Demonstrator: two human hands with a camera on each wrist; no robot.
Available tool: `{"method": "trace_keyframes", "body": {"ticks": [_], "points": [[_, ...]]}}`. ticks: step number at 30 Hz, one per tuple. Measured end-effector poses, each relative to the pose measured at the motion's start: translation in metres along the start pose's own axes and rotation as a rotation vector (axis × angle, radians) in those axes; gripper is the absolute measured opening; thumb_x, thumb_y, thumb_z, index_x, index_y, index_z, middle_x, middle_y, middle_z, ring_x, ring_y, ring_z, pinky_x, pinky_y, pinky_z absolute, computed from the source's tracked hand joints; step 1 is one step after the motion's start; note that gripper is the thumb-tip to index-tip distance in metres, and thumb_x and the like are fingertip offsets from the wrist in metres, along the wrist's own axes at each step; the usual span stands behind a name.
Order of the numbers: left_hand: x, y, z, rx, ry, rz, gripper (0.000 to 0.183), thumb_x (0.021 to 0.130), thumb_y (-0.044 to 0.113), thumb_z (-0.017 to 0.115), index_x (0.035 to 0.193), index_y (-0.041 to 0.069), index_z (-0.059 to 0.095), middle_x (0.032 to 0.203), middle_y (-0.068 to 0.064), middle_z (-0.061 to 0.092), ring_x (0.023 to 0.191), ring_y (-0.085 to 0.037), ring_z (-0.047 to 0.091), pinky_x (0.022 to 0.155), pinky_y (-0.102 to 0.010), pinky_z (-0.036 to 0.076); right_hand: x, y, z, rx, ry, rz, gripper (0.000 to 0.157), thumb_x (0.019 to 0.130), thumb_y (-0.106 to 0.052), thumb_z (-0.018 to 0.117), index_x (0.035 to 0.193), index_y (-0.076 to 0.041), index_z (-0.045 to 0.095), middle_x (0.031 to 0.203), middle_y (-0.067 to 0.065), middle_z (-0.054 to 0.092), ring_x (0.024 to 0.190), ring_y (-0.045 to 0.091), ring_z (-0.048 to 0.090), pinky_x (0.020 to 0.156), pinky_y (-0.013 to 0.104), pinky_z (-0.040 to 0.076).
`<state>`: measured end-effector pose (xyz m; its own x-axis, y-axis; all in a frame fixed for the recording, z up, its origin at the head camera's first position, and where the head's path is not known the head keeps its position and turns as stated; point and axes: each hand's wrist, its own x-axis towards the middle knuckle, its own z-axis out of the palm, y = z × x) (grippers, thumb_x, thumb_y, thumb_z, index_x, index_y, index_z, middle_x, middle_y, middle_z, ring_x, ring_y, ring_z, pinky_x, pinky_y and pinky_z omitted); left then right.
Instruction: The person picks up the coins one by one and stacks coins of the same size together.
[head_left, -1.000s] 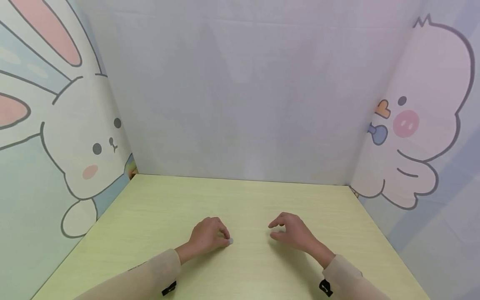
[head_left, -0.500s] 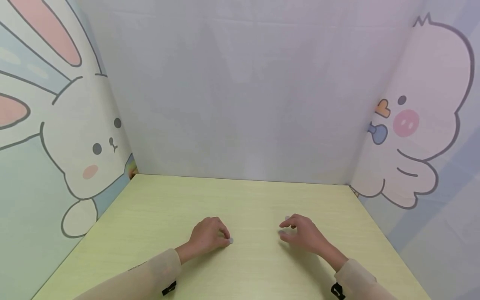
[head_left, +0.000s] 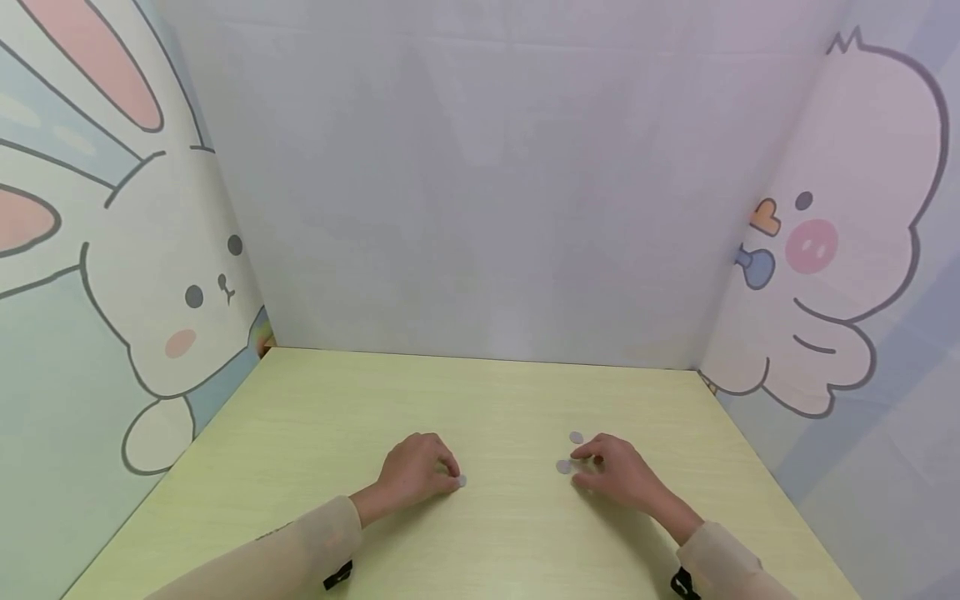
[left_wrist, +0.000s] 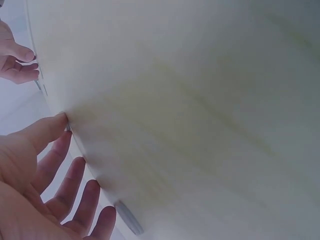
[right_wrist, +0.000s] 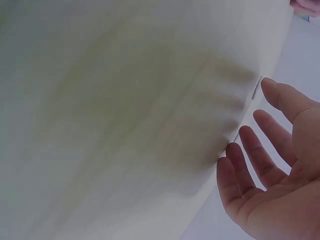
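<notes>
My left hand [head_left: 418, 471] is low over the table, thumb and forefinger pinching a small silvery coin [head_left: 462, 481]. In the left wrist view that coin [left_wrist: 68, 125] shows between thumb and forefinger, the other fingers spread. A thicker grey disc-like piece [left_wrist: 129, 218] lies beyond the little finger there. My right hand [head_left: 617, 473] hovers with fingers relaxed, holding nothing visible. Just left of its fingertips, two flat silvery coins lie on the table: a farther coin [head_left: 576, 437] and a nearer coin [head_left: 564, 467]. Edge-on, one coin [right_wrist: 257, 88] appears near the right thumb in the right wrist view.
The pale yellow-green table [head_left: 480, 408] stretches around both hands. Behind it hangs a plain whitish cloth [head_left: 480, 208]. A rabbit-printed panel [head_left: 172, 275] stands at the left and a duck-printed panel [head_left: 840, 275] at the right.
My right hand has drawn away to the right, leaving two coins uncovered on the table. My left hand has stayed in place at its coin.
</notes>
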<state>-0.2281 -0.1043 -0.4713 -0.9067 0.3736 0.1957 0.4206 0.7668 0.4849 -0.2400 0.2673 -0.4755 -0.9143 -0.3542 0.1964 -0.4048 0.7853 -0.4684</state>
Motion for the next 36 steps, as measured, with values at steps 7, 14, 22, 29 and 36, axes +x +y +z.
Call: {"method": "trace_keyframes", "body": {"ticks": [7,14,22,29,36], "points": [[-0.001,-0.001,0.0,-0.006,0.002,-0.006,0.012,0.081,0.028,0.094,0.077,0.027,0.083,0.093,0.009,0.073,0.095,-0.02,0.066,0.078,-0.043,0.056,0.005,0.004,0.004,0.007,-0.025,-0.015,0.027,0.083,-0.02,0.092,0.107,-0.012,0.083,0.096,-0.001,0.066,0.084,0.016,0.054,0.071,0.027,0.045],[-0.001,-0.001,0.0,-0.004,0.003,-0.012,0.013,0.081,0.028,0.094,0.076,0.028,0.082,0.094,0.009,0.073,0.096,-0.02,0.066,0.078,-0.043,0.056,0.008,0.005,0.007,0.007,-0.03,-0.009,0.024,0.083,-0.019,0.091,0.105,-0.015,0.083,0.094,-0.002,0.063,0.081,0.016,0.051,0.069,0.027,0.042],[-0.001,-0.001,0.001,-0.004,0.003,-0.013,0.013,0.08,0.028,0.094,0.076,0.028,0.082,0.094,0.008,0.073,0.096,-0.021,0.066,0.078,-0.043,0.056,0.01,0.003,0.01,0.015,-0.027,0.006,0.017,0.086,-0.016,0.088,0.102,-0.018,0.084,0.092,0.0,0.063,0.08,0.018,0.052,0.068,0.028,0.041],[-0.001,-0.002,0.001,-0.003,0.012,-0.006,0.013,0.08,0.028,0.095,0.076,0.028,0.082,0.093,0.009,0.072,0.093,-0.019,0.064,0.076,-0.04,0.054,0.012,-0.002,0.012,0.023,-0.035,-0.018,0.012,0.089,-0.017,0.087,0.1,-0.018,0.084,0.092,-0.001,0.064,0.078,0.017,0.052,0.066,0.026,0.041],[-0.001,-0.002,0.002,-0.008,0.013,-0.005,0.014,0.08,0.028,0.095,0.075,0.028,0.082,0.093,0.009,0.072,0.094,-0.02,0.065,0.076,-0.041,0.054,0.013,-0.01,0.015,0.042,-0.051,-0.035,0.01,0.088,-0.017,0.088,0.098,-0.017,0.084,0.089,-0.003,0.065,0.076,0.014,0.051,0.065,0.025,0.041]]}}
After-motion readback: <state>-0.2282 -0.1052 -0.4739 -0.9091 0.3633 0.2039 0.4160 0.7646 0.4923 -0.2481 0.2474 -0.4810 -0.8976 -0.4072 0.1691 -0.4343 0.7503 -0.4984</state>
